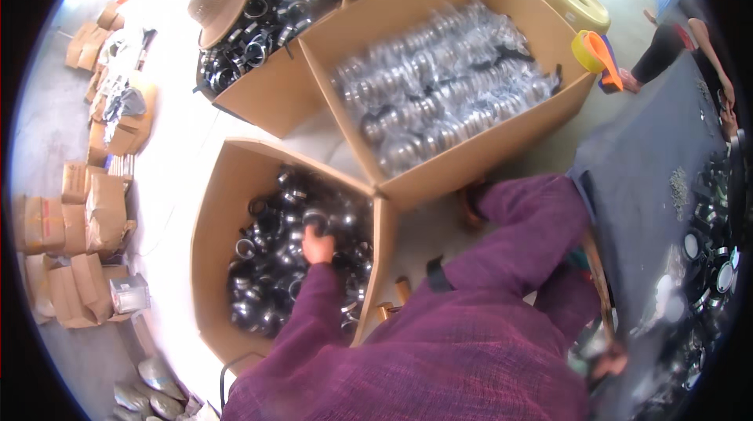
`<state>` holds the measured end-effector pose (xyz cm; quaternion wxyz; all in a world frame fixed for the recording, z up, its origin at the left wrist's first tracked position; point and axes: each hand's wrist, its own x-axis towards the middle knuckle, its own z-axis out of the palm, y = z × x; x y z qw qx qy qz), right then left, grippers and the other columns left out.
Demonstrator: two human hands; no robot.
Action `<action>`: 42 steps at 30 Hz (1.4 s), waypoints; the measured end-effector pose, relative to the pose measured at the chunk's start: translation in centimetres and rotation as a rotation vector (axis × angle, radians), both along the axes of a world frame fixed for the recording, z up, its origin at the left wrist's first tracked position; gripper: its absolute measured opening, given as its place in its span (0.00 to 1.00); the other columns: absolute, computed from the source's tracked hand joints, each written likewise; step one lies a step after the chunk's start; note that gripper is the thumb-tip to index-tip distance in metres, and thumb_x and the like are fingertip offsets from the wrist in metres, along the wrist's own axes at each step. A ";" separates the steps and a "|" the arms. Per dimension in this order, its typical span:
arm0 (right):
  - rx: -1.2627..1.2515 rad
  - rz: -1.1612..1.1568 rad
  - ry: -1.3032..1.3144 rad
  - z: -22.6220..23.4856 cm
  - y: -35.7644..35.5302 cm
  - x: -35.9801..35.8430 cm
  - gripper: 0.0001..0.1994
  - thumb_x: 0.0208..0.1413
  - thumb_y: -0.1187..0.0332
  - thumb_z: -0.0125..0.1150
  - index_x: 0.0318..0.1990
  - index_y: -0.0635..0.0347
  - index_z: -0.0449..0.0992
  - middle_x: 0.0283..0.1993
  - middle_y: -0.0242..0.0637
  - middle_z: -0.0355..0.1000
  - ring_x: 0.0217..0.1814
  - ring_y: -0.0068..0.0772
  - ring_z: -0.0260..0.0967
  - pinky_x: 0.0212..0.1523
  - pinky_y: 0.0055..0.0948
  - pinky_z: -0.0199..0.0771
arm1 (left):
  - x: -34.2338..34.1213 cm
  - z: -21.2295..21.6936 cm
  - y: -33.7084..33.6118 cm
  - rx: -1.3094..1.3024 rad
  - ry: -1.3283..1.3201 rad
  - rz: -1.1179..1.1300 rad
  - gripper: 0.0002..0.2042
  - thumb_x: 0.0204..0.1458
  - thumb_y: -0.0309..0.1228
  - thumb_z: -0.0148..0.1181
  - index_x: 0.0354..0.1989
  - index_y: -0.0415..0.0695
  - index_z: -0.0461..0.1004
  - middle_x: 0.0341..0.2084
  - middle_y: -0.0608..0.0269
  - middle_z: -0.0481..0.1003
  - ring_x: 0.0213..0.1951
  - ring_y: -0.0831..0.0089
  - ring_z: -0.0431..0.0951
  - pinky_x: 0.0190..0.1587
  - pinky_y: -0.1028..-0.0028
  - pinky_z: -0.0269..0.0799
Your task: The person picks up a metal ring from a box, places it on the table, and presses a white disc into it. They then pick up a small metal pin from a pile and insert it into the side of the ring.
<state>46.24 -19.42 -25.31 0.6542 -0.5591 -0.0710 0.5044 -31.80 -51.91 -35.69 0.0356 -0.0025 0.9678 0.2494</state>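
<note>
Inside box [210,221], left hand [318,246] half-curled at dark rings [271,226], hold unclear, distant carton [74,180] marks illegible

1. Bare hands of the person: two, the left hand [318,248] and the right hand [610,362].
2. Large open boxes nearby: at least three, the near box [210,241], the middle box [502,146] and the far box [274,96].
3. Black-and-silver rings [267,221] in the near box: dozens, too blurred to count.
4. Brimmed hats: one brown hat [218,7].
5. Pale yellow spools: one spool [572,9].
6. Other people: at least one co-worker [660,52].
</note>
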 end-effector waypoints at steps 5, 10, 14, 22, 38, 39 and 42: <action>0.032 0.135 -0.201 -4.0 -0.8 3.0 0.05 0.51 0.80 0.46 0.25 0.61 0.64 0.20 0.28 0.51 0.18 0.23 0.48 0.22 0.23 0.54 | -4.7 10.1 4.5 0.255 0.234 -0.113 0.22 0.31 0.21 0.65 0.42 0.40 0.73 0.33 0.52 0.79 0.36 0.62 0.78 0.43 0.68 0.72; -0.066 0.792 -0.479 10.9 -3.2 -18.6 0.14 0.49 0.81 0.46 0.43 0.63 0.73 0.31 0.36 0.76 0.13 0.13 0.52 0.13 0.17 0.50 | -8.2 21.8 11.6 0.284 0.427 -0.359 0.21 0.32 0.19 0.64 0.40 0.39 0.73 0.30 0.57 0.78 0.35 0.69 0.77 0.41 0.72 0.73; 0.381 0.953 -0.947 17.6 -0.4 -24.8 0.12 0.51 0.84 0.46 0.42 0.65 0.72 0.31 0.38 0.76 0.21 0.21 0.66 0.22 0.19 0.62 | -6.7 30.4 19.9 0.470 0.264 -0.689 0.20 0.30 0.18 0.63 0.39 0.40 0.73 0.32 0.59 0.77 0.37 0.69 0.76 0.42 0.70 0.72; 0.655 0.725 -1.329 17.6 7.5 -25.5 0.16 0.44 0.86 0.48 0.40 0.61 0.72 0.31 0.40 0.74 0.33 0.45 0.74 0.33 0.35 0.72 | 5.1 35.9 40.1 0.702 0.151 -1.391 0.21 0.31 0.14 0.60 0.39 0.42 0.70 0.29 0.69 0.73 0.34 0.78 0.73 0.39 0.76 0.70; 0.522 0.784 -1.351 16.6 8.2 -26.1 0.14 0.44 0.80 0.53 0.40 0.58 0.74 0.32 0.38 0.73 0.32 0.43 0.74 0.32 0.35 0.74 | 34.1 35.3 78.9 0.522 0.083 -2.057 0.22 0.31 0.20 0.66 0.41 0.43 0.73 0.30 0.56 0.76 0.36 0.65 0.77 0.40 0.70 0.72; 0.501 0.790 -1.336 17.0 8.1 -26.1 0.14 0.44 0.80 0.52 0.40 0.59 0.74 0.32 0.37 0.74 0.32 0.41 0.75 0.33 0.34 0.75 | 35.7 35.0 80.0 0.485 0.116 -2.074 0.22 0.31 0.21 0.66 0.41 0.43 0.74 0.31 0.55 0.77 0.36 0.63 0.78 0.41 0.69 0.72; 0.486 0.746 -1.296 18.0 7.8 -26.4 0.14 0.46 0.81 0.51 0.42 0.60 0.72 0.33 0.44 0.70 0.33 0.49 0.71 0.33 0.40 0.70 | 39.9 34.9 81.7 0.423 0.222 -2.154 0.24 0.30 0.24 0.66 0.43 0.48 0.75 0.38 0.50 0.76 0.39 0.56 0.77 0.44 0.65 0.72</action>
